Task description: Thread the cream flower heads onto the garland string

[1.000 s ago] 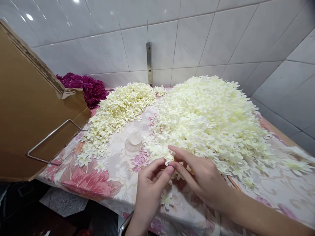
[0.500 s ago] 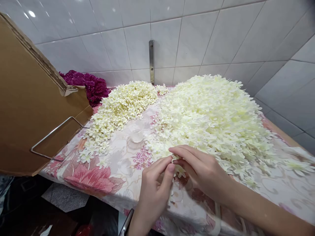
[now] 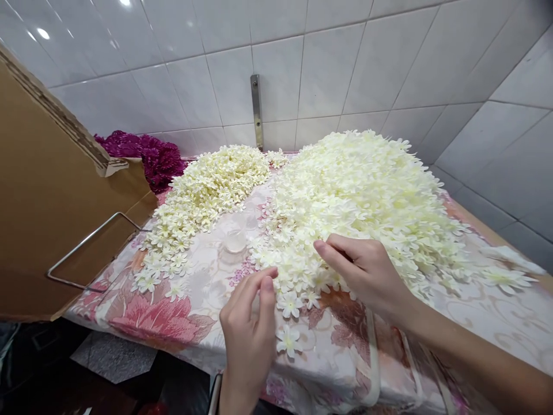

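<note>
Beside tiled walls (image 3: pixel 324 69), cloth (image 3: pixel 204 262) bears seemingly artificial flowers (image 3: pixel 358 196).

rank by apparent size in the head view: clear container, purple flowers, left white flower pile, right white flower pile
1. right white flower pile
2. left white flower pile
3. purple flowers, visible part only; cardboard covers some
4. clear container

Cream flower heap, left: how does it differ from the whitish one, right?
The left heap of cream flowers is smaller and yellower; the right heap of whitish flowers, bigger and paler. The left heap lies nearer the brown cardboard; the right heap, nearer the right hand. Both rest on floral tablecloth.
</note>
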The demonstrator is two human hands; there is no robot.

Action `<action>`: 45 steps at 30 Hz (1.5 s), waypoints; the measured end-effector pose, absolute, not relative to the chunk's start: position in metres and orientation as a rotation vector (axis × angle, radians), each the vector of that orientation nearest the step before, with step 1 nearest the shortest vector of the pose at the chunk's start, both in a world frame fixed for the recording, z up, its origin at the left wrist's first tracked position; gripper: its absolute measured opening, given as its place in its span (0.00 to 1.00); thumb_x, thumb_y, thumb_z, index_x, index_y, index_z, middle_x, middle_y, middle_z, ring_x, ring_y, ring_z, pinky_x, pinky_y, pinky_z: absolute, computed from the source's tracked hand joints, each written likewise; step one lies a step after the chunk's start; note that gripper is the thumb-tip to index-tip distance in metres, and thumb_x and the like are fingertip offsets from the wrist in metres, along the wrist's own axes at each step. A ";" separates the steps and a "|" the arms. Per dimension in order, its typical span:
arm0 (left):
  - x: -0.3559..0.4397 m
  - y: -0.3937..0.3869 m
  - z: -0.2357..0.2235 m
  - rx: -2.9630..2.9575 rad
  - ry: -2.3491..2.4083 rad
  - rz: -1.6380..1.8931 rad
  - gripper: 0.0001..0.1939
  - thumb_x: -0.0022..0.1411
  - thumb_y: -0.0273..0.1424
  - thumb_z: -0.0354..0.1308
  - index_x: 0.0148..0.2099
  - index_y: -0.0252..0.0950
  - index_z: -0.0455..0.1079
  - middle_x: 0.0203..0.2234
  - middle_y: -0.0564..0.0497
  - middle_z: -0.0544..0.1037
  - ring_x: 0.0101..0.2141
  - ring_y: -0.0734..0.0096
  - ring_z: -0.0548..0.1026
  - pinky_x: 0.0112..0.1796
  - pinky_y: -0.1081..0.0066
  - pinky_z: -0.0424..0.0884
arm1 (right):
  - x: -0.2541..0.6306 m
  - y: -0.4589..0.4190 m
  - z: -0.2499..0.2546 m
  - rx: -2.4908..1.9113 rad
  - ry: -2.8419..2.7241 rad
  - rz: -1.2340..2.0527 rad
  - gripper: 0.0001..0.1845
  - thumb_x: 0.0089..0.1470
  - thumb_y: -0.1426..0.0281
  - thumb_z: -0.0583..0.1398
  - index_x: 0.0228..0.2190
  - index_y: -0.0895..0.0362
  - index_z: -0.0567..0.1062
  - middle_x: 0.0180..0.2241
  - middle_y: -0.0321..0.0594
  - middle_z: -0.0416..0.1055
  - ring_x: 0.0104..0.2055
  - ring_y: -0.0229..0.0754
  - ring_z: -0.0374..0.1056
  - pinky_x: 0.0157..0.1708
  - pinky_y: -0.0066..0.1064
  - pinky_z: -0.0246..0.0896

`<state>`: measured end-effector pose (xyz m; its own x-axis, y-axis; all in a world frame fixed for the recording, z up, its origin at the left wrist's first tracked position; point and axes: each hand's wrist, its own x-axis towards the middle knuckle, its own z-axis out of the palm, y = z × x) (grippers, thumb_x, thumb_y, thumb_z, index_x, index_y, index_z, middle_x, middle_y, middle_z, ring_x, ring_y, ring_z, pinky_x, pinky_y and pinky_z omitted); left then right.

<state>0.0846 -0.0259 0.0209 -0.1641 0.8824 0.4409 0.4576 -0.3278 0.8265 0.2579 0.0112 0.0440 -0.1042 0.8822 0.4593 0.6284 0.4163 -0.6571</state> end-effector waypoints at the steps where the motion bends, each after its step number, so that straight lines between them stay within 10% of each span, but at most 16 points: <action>1: 0.081 -0.025 0.022 1.728 1.532 1.472 0.11 0.64 0.31 0.51 0.36 0.37 0.74 0.32 0.50 0.80 0.36 0.67 0.77 0.37 0.73 0.70 | 0.259 0.011 0.044 -1.310 -1.795 0.428 0.24 0.59 0.66 0.52 0.15 0.55 0.52 0.13 0.29 0.46 0.15 0.31 0.46 0.16 0.27 0.42; 8: 0.044 -0.038 0.012 2.211 1.101 0.959 0.09 0.55 0.33 0.63 0.40 0.40 0.72 0.33 0.50 0.75 0.34 0.68 0.73 0.34 0.74 0.69 | 0.261 0.013 0.047 -1.297 -1.695 0.650 0.17 0.61 0.64 0.50 0.23 0.56 0.67 0.22 0.37 0.67 0.23 0.36 0.63 0.24 0.28 0.57; 13: 0.049 -0.037 0.001 2.341 1.100 0.841 0.08 0.64 0.25 0.52 0.41 0.39 0.71 0.31 0.50 0.74 0.32 0.72 0.73 0.34 0.76 0.68 | 0.262 0.011 0.050 -1.262 -1.629 0.651 0.11 0.58 0.66 0.55 0.42 0.55 0.69 0.20 0.30 0.60 0.22 0.36 0.59 0.23 0.27 0.55; 21: 0.083 0.002 0.018 2.806 1.139 0.513 0.07 0.61 0.21 0.51 0.33 0.34 0.68 0.28 0.49 0.73 0.29 0.68 0.72 0.27 0.72 0.68 | 0.274 0.018 0.052 -1.216 -1.475 0.683 0.09 0.57 0.63 0.55 0.29 0.55 0.70 0.22 0.33 0.61 0.25 0.36 0.59 0.24 0.27 0.55; 26: 0.074 0.016 0.027 3.128 1.058 0.594 0.13 0.63 0.27 0.52 0.50 0.32 0.66 0.41 0.40 0.74 0.42 0.57 0.72 0.38 0.62 0.71 | 0.289 0.028 0.054 -1.188 -1.273 0.757 0.08 0.55 0.64 0.58 0.28 0.54 0.69 0.20 0.32 0.61 0.25 0.36 0.59 0.28 0.29 0.57; 32: 0.069 0.035 0.026 2.849 0.948 0.212 0.42 0.55 0.54 0.53 0.67 0.47 0.45 0.67 0.40 0.41 0.63 0.34 0.36 0.55 0.36 0.48 | 0.299 0.036 0.059 -1.152 -1.126 0.822 0.09 0.49 0.62 0.61 0.26 0.54 0.69 0.20 0.31 0.61 0.24 0.35 0.60 0.28 0.30 0.57; 45: 0.135 0.078 0.014 2.687 1.020 0.237 0.41 0.58 0.49 0.53 0.68 0.48 0.39 0.67 0.43 0.33 0.63 0.35 0.29 0.55 0.34 0.40 | 0.309 0.039 0.068 -1.113 -1.020 0.835 0.10 0.46 0.62 0.62 0.23 0.55 0.69 0.20 0.31 0.61 0.24 0.34 0.60 0.27 0.29 0.58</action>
<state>0.1351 0.0775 0.0141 0.7407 0.6691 0.0606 0.6271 -0.7210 0.2948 0.3093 0.0387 0.0683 0.3263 0.9182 0.2244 -0.0381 0.2500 -0.9675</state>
